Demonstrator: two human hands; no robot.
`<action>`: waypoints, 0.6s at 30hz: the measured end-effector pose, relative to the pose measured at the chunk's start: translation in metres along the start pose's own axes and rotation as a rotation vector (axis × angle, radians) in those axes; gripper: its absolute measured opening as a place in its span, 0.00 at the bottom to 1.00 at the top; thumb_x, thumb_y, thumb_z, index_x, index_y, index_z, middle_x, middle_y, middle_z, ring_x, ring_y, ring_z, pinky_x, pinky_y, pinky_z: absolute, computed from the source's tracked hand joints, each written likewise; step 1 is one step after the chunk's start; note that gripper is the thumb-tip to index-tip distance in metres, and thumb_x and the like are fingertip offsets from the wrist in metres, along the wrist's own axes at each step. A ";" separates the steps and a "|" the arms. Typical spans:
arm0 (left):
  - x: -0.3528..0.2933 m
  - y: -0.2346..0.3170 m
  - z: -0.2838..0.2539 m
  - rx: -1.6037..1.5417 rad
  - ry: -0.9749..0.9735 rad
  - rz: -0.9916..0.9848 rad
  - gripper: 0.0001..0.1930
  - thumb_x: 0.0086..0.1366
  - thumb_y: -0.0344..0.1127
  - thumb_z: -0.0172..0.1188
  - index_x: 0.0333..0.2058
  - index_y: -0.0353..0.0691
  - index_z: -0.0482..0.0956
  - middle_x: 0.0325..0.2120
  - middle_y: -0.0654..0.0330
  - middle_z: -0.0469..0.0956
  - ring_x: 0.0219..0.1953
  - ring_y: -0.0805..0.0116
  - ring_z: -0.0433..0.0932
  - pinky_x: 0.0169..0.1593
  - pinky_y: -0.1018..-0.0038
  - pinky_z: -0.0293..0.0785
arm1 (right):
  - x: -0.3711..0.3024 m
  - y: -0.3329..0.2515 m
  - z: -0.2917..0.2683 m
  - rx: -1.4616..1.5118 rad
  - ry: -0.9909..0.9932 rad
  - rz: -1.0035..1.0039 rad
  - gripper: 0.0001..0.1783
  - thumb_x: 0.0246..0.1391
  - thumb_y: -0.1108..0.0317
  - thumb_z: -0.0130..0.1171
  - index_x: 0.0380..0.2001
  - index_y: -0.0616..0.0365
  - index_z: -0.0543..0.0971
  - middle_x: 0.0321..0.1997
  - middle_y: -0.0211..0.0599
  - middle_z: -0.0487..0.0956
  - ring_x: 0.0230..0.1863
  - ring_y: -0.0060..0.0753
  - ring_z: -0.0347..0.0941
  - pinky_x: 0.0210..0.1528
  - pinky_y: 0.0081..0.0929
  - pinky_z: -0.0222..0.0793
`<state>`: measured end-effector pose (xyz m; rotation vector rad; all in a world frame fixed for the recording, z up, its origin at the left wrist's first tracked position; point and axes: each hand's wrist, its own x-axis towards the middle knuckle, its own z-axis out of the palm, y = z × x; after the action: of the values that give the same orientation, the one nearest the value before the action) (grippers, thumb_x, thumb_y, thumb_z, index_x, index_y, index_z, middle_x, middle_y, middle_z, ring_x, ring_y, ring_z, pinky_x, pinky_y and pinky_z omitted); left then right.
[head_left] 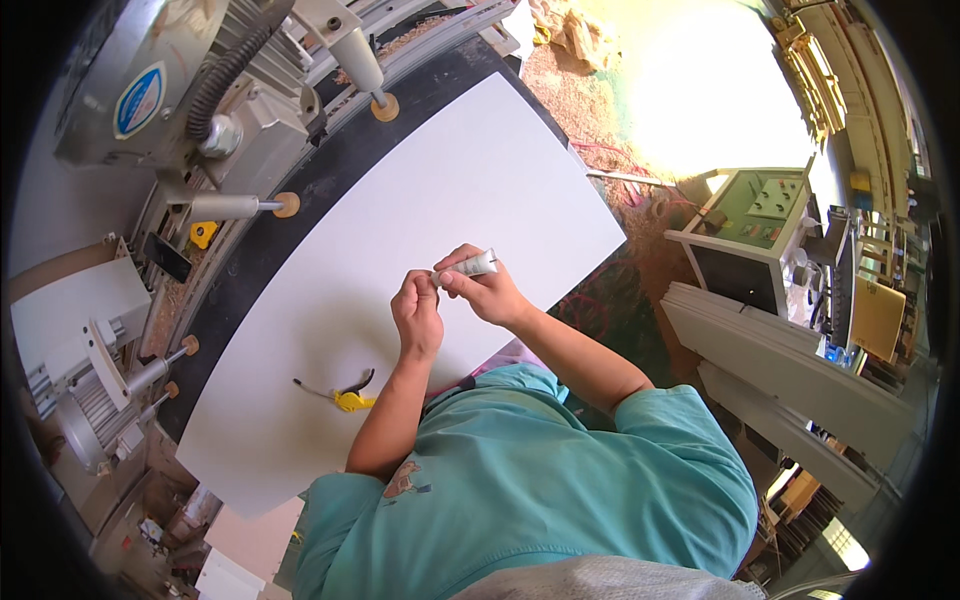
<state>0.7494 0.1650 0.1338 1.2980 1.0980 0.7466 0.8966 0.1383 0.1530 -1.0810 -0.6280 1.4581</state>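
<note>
Above a large white board (400,190) both my hands meet. In my right hand (483,288) is a small whitish squeeze tube (474,266), its flat end pointing up and right. The closed fingers of my left hand (416,308) pinch the tube's narrow end; whether a cap is there is hidden by the fingers. On the board left of my left forearm lies a yellow tool with a thin dark nozzle and a curved black lever, which looks like an air blow gun (350,400). Neither hand touches it.
The board rests on a dark machine bed (230,260) with round-ended clamps (285,205) along its left side. A motor (90,425) sits at the left. A green-topped control box (757,210) and stacked white panels (770,350) stand to the right. Sawdust covers the far floor.
</note>
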 end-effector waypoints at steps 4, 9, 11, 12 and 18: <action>0.074 0.009 0.042 -0.078 -0.130 -0.119 0.18 0.76 0.46 0.43 0.33 0.37 0.70 0.19 0.65 0.70 0.22 0.77 0.66 0.26 0.76 0.63 | 0.058 -0.014 -0.074 -0.044 -0.057 -0.088 0.12 0.62 0.62 0.61 0.40 0.60 0.75 0.33 0.32 0.79 0.33 0.21 0.73 0.35 0.22 0.71; 0.179 -0.002 0.076 0.224 -0.237 0.332 0.19 0.74 0.47 0.49 0.32 0.36 0.70 0.20 0.61 0.73 0.24 0.72 0.71 0.28 0.73 0.68 | 0.131 -0.037 -0.132 0.256 -0.079 -0.035 0.18 0.60 0.56 0.62 0.41 0.60 0.73 0.31 0.37 0.80 0.24 0.21 0.72 0.25 0.19 0.67; 0.224 -0.006 0.073 -0.102 -0.495 0.059 0.19 0.73 0.50 0.50 0.32 0.37 0.70 0.21 0.62 0.73 0.23 0.73 0.68 0.29 0.73 0.68 | 0.167 -0.049 -0.164 0.059 -0.196 -0.162 0.17 0.59 0.59 0.64 0.41 0.61 0.74 0.32 0.36 0.80 0.27 0.21 0.74 0.26 0.18 0.68; 0.244 0.002 0.088 0.028 -0.356 0.203 0.18 0.73 0.48 0.51 0.32 0.37 0.71 0.22 0.62 0.73 0.23 0.73 0.69 0.29 0.73 0.68 | 0.184 -0.058 -0.173 0.038 -0.206 -0.173 0.17 0.57 0.62 0.66 0.41 0.63 0.75 0.32 0.35 0.80 0.29 0.21 0.75 0.27 0.18 0.68; 0.329 -0.035 0.118 0.245 -0.120 0.595 0.12 0.73 0.41 0.52 0.37 0.37 0.73 0.28 0.59 0.77 0.26 0.67 0.75 0.32 0.74 0.72 | 0.262 -0.047 -0.222 -0.122 -0.215 -0.316 0.16 0.53 0.69 0.68 0.42 0.60 0.76 0.35 0.34 0.79 0.32 0.22 0.74 0.33 0.21 0.69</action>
<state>0.9665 0.4171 0.0224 1.8913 0.7176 0.9709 1.1362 0.3560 0.0280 -0.8750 -1.0045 1.2800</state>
